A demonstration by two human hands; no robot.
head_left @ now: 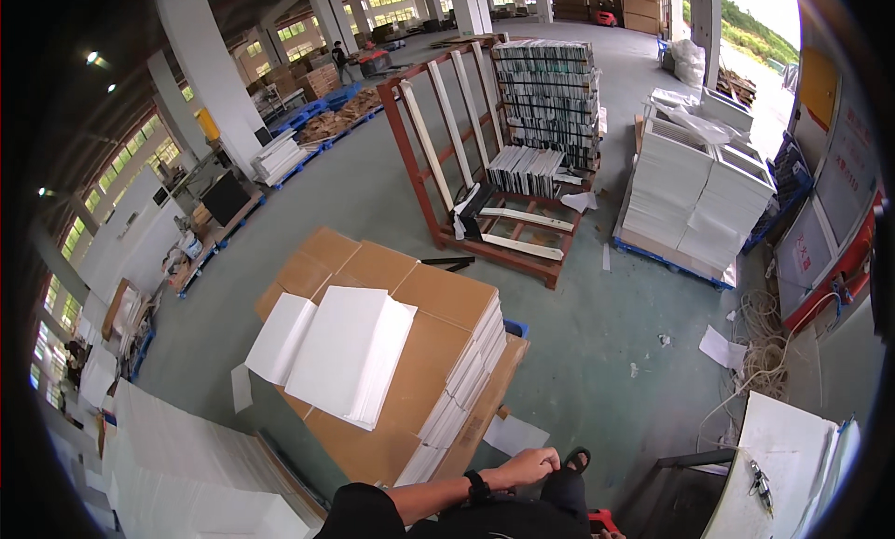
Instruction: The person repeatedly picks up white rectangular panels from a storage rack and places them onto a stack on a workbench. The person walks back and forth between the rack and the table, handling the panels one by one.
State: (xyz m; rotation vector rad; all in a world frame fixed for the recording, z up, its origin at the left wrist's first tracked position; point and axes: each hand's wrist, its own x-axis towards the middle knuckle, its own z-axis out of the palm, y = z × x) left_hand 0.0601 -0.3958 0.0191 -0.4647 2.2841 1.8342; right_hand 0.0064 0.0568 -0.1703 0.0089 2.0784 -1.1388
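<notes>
My left hand [531, 466] is at the lower middle, with a black watch [477, 487] on the wrist. Its fingers are curled into a fist, and no object shows in it. Just a sliver of my right hand [611, 534] appears at the bottom edge, beside a red object [604, 519]; whether it grips this is hidden. Ahead and left of my hands, flat brown cardboard [401, 352] tops a pile of white-edged layers. Two white stacks of sheets [340, 352] lie on that cardboard. My sandalled foot [578, 460] shows beyond the left hand.
A red metal rack [438, 199] stands ahead, with stacked bundles [545, 101] behind it. White panels [681, 194] fill a blue pallet to its right. A white table [774, 464] is near right, and loose hoses [766, 343] trail on the floor. White sheets [196, 464] are stacked near left.
</notes>
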